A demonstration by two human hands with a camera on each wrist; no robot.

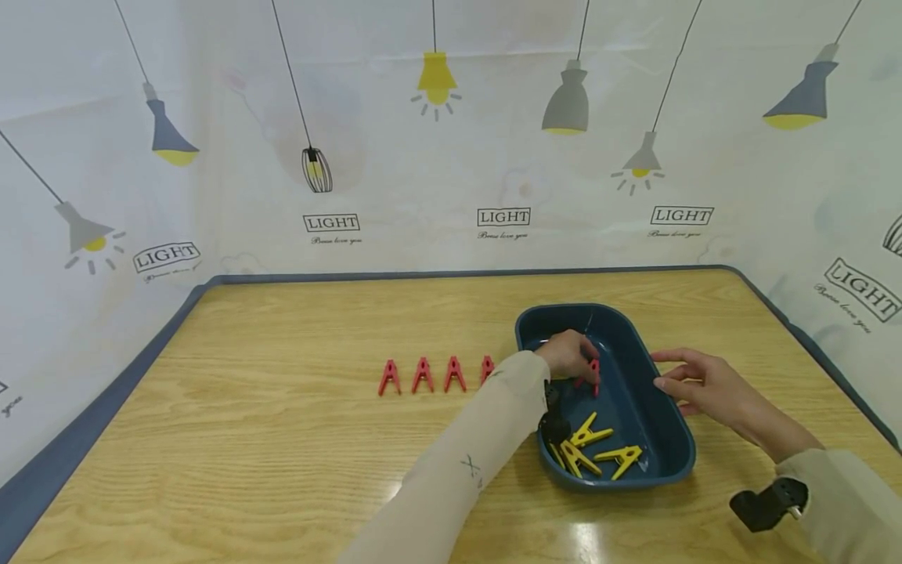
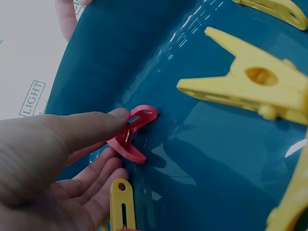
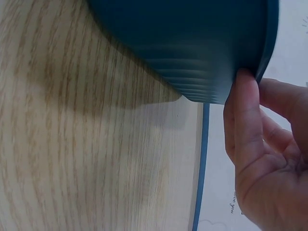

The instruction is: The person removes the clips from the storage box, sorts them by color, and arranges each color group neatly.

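Inside the blue tub (image 1: 665,439), my left hand (image 1: 566,354) pinches a red clothespin (image 2: 137,153) between thumb and fingers. The left wrist view shows its two splayed legs pointing away from the hand, close over the tub floor. Several yellow clothespins (image 1: 620,457) lie loose at the tub's near end, one (image 2: 123,204) right beside my left fingertips. At the tub's right side, my right hand (image 1: 712,388) touches the outer wall and rim with fairly straight fingers, the thumb apart from them.
Left of the tub, several red clothespins (image 1: 454,374) stand in a row on the wooden table (image 1: 247,439), legs toward me; my left sleeve partly covers the rightmost. A white sheet printed with lamps (image 1: 416,157) closes off the back and sides.
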